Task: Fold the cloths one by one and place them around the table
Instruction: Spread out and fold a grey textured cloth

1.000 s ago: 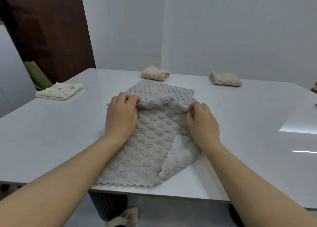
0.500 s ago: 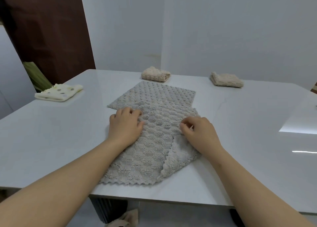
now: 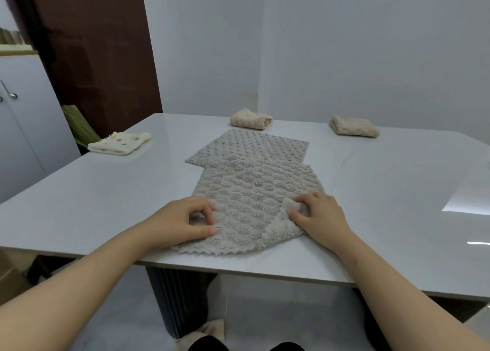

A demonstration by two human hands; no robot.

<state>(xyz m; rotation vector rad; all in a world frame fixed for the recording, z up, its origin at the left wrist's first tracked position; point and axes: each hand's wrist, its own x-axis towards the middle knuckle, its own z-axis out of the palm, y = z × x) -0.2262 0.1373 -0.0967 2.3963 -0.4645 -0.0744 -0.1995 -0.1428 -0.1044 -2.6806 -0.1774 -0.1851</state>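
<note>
Grey bobbled cloth (image 3: 254,194), corner upturned

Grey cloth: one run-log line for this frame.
phase: folding | grey cloth: spread on table, near-right corner turned over | left hand: pinches near-left edge | right hand: pinches turned corner | folded cloths: three, set aside

Both forearms (image 3: 87,284) are bare as far as the head view shows them, and the left hand (image 3: 183,223) and right hand (image 3: 320,218) are bare too. At the bottom edge, two dark rounded shapes (image 3: 206,345), perhaps trousered knees, barely show.
</note>
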